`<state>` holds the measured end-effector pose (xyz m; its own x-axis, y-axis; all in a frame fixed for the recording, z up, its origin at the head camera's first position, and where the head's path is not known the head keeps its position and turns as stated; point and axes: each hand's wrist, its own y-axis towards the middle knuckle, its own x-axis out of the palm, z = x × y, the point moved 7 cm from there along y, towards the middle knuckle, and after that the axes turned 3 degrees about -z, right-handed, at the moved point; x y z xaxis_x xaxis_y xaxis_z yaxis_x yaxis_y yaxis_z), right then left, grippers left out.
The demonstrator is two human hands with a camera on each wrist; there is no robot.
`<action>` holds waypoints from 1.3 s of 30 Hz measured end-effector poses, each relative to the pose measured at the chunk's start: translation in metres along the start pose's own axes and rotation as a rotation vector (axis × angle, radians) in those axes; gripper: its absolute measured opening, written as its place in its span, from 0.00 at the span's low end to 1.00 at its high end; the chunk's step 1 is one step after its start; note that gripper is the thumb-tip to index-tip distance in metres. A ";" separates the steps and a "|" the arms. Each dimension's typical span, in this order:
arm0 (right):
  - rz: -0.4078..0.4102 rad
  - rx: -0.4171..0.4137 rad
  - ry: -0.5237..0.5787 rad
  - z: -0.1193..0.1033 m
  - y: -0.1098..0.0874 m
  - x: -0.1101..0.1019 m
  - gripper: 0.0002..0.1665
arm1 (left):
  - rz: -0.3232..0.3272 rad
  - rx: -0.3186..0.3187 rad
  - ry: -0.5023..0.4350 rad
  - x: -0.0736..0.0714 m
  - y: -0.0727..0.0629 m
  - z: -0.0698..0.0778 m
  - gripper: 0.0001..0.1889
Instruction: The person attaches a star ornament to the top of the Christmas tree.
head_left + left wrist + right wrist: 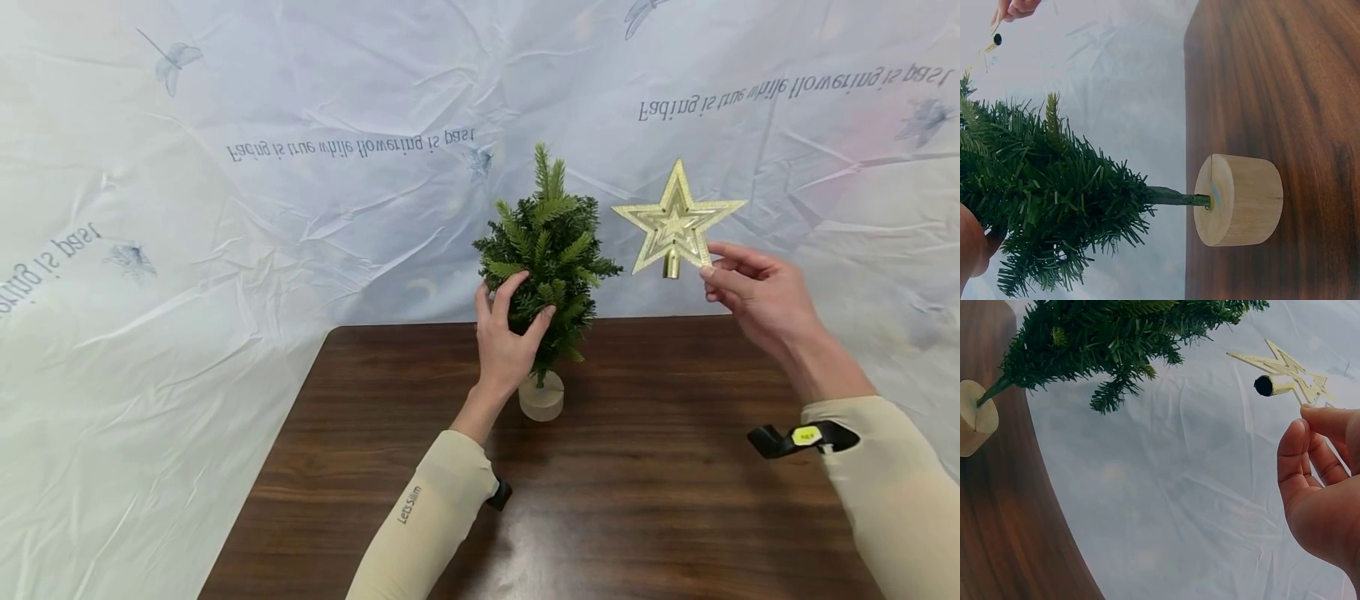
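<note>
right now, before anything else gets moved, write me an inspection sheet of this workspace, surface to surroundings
surface: dark brown wood-grain table, with a shine near its front
job's things: green artificial tree, upright on a round wooden base; gold star with a short hollow stem, held up apart from the tree
clutter: nothing seen
hands: left hand holds the tree's side; right hand pinches a lower point of the star
cables: nothing seen
surroundings: wrinkled pale sheet with printed lettering, behind and left of the table
</note>
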<state>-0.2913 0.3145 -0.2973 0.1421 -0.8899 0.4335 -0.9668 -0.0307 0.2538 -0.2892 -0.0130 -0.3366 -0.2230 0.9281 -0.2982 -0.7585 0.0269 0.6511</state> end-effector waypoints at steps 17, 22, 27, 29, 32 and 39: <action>-0.023 -0.050 0.079 -0.017 0.014 0.026 0.22 | -0.001 -0.006 -0.007 -0.001 0.001 -0.001 0.29; -0.003 -0.070 0.066 -0.023 0.017 0.037 0.22 | -0.003 -0.001 -0.003 0.000 0.000 -0.001 0.29; -0.003 -0.089 0.071 -0.027 0.023 0.048 0.22 | -0.004 0.008 0.004 0.001 0.000 -0.001 0.28; -0.013 -0.101 0.076 -0.029 0.026 0.053 0.22 | -0.005 0.011 0.006 0.001 0.000 -0.001 0.28; -0.025 -0.119 0.086 -0.032 0.030 0.061 0.23 | -0.005 0.012 0.008 0.001 0.001 -0.001 0.28; -0.039 -0.123 0.106 -0.040 0.038 0.084 0.23 | 0.001 0.018 0.009 0.000 0.001 -0.001 0.28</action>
<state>-0.3079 0.2571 -0.2170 0.2071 -0.8357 0.5086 -0.9276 -0.0024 0.3737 -0.2905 -0.0131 -0.3373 -0.2293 0.9249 -0.3032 -0.7471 0.0325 0.6639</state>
